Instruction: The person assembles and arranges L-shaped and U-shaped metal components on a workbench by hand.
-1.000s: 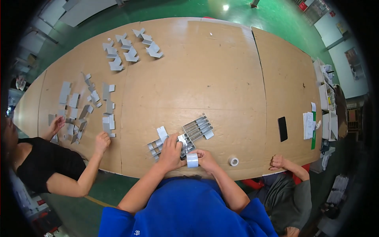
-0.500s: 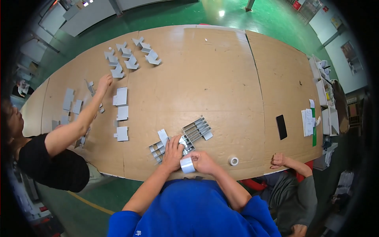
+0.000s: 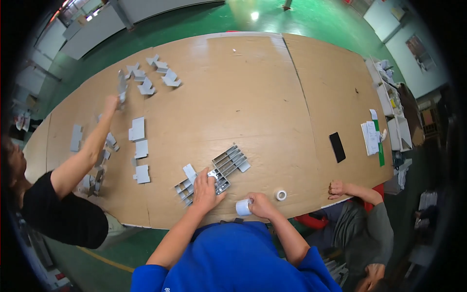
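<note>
The likeliest trouble is the gray divider frame (image 3: 223, 181) twisting or sliding: it lies on the near part of the counter (image 3: 243, 107), left of the roll of tape (image 3: 242, 207), and the left hand (image 3: 206, 190) rests palm down on its near left part, fingers stretched, thumb apart, so a sideways push there could swing the far right part out of line. Heavy pressure might also bend the thin slats. The right hand (image 3: 262, 204) is closed around the roll of tape close to the near edge, where a loosened grip could let it drop off the counter; whether a strip hangs free cannot be told. The frame's long axis runs diagonally from near left to far right, its slatted end pointing far right, away from the body, and the smaller compartments lying near left.
</note>
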Demonstrator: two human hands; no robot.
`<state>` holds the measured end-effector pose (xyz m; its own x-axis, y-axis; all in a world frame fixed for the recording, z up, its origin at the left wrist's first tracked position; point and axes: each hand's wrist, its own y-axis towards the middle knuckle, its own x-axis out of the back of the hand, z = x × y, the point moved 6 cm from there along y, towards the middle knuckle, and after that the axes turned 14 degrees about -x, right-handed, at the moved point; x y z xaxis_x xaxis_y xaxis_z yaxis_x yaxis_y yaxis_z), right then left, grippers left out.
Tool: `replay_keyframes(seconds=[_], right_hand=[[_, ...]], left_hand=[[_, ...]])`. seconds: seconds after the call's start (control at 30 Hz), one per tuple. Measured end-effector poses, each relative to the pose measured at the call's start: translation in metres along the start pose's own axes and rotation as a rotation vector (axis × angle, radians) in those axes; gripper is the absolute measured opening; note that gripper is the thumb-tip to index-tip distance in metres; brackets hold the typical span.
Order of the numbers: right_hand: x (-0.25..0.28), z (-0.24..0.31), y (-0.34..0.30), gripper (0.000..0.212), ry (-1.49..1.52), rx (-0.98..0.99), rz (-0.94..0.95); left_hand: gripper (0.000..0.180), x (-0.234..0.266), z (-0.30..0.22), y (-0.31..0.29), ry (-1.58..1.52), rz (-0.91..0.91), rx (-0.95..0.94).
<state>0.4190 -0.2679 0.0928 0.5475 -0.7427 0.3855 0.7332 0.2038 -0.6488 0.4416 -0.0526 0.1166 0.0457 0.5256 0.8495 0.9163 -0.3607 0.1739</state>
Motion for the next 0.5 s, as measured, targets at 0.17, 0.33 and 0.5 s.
replay_keyframes(seconds=[0.17,0.33,0.5], right_hand=[[-0.024,-0.052,0.011,0.023,-0.261,-0.012,-0.188],[-0.029,-0.052,0.009,0.027,-0.194,-0.009,-0.22],[-0.029,-0.063,0.013,0.025,-0.185,-0.009,-0.279]], left_hand=[[0.063,0.0,0.003,0.015,0.09,0.1,0.007],[0.057,0.017,-0.007,0.062,-0.02,0.203,0.13],[0.055,0.0,-0.034,0.136,-0.164,0.198,0.201]])
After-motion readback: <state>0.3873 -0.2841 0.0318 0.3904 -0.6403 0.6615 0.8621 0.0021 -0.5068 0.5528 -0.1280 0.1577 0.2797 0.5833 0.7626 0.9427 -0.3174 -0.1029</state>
